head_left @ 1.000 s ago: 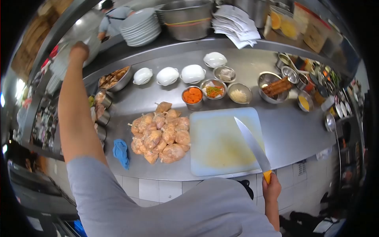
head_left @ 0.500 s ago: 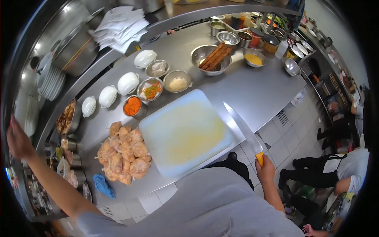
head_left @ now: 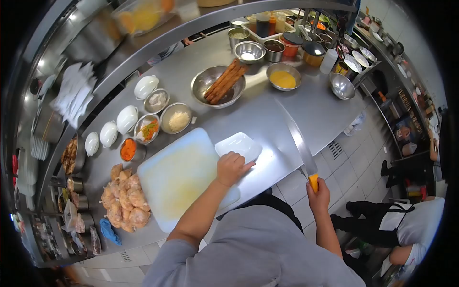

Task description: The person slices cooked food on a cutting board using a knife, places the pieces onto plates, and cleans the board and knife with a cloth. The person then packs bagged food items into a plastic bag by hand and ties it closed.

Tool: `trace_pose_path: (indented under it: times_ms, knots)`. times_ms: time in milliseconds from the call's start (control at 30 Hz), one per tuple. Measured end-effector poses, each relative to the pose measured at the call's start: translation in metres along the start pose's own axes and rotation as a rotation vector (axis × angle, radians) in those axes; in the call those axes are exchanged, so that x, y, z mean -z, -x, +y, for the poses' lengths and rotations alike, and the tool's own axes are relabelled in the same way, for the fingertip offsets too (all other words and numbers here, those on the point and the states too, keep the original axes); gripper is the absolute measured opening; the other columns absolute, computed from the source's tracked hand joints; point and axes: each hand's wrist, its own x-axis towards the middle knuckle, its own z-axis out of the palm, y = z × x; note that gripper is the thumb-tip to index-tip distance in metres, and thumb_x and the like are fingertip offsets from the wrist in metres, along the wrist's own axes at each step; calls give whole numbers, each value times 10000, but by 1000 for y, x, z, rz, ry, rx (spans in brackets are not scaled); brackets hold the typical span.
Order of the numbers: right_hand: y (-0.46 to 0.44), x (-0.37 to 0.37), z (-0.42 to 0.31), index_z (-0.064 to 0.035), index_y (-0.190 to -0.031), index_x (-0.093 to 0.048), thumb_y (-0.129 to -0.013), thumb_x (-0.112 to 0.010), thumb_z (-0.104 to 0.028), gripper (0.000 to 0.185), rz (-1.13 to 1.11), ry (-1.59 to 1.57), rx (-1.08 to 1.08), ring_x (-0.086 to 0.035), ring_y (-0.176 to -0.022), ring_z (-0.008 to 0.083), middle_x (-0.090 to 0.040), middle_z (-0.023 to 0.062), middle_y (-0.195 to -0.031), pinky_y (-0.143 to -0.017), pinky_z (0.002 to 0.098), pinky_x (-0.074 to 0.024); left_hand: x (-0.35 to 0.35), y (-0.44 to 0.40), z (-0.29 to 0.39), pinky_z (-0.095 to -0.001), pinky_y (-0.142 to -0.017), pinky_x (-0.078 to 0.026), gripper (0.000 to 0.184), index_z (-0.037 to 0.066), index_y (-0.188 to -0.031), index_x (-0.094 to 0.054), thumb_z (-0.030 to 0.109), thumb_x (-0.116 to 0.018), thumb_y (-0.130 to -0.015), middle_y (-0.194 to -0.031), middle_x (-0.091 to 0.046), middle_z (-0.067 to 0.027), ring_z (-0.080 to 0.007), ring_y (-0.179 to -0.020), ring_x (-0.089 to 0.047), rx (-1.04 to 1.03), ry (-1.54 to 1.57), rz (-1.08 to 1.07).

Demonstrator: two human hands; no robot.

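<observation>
My left hand (head_left: 232, 168) is closed at the near rim of a white square dish (head_left: 240, 146), which is at the right edge of the white cutting board (head_left: 174, 179). My fingertips are partly hidden behind the knuckles. In my right hand (head_left: 319, 193) is a long knife (head_left: 300, 143), gripped by its yellow handle. Its blade points away from me over the right part of the steel table. The board's surface has yellowish stains. A pile of raw chicken pieces (head_left: 125, 200) lies left of the board, with a blue crumpled cloth or glove (head_left: 110, 233) just below it.
Behind the board stand bowls of chopped garlic (head_left: 178, 120), orange paste (head_left: 128, 149) and long brown fried sticks (head_left: 222, 83). White lidded pots (head_left: 127, 119) line the left. A yellow liquid bowl (head_left: 283, 77) sits further back. Another person (head_left: 406, 222) is at right.
My left hand has come from the far-left shelf to beside the board, bringing a white dish. The right hand still holds the knife. The camera view has shifted.
</observation>
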Motion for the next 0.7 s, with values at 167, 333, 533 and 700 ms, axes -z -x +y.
trace_pose_path:
  times_ms: [167, 333, 533, 700]
  knots:
    - [-30, 13, 76, -21, -1164, -655, -908, -802, -246, 371, 41, -30, 10, -715, -859, 416, -724, 224, -931, -763, 439, -559, -31, -39, 5, -438, -863, -520, 356, 81, -934, -687, 384, -841, -829, -1004, -666, -109, -322, -992, -646, 227, 218, -549]
    - [-63, 38, 88, -6, -1137, -655, -913, -801, -206, 333, -2, -38, -15, -717, -851, 409, -720, 226, -925, -754, 426, -560, -49, -187, -104, -468, -1157, -411, 704, 17, -1461, -520, 271, -805, -869, -1409, -592, -229, -411, -1359, -514, 265, 124, -36]
    - [-84, 49, 82, -8, -1120, -655, -905, -804, -184, 316, 10, -35, 11, -708, -803, 379, -712, 213, -900, -735, 395, -557, -107, -240, -194, -534, -1215, -356, 1172, 95, -1672, -130, 306, -862, -780, -1511, -541, -228, -423, -1449, -466, 557, -291, -330]
    - [-69, 43, 73, 0, -1108, -649, -912, -801, -174, 303, -27, -84, -17, -687, -755, 306, -699, 184, -866, -724, 369, -548, -93, -248, -191, -574, -1111, -438, 981, 229, -1657, -236, 276, -772, -837, -1473, -579, -197, -400, -1352, -565, 674, -270, -470]
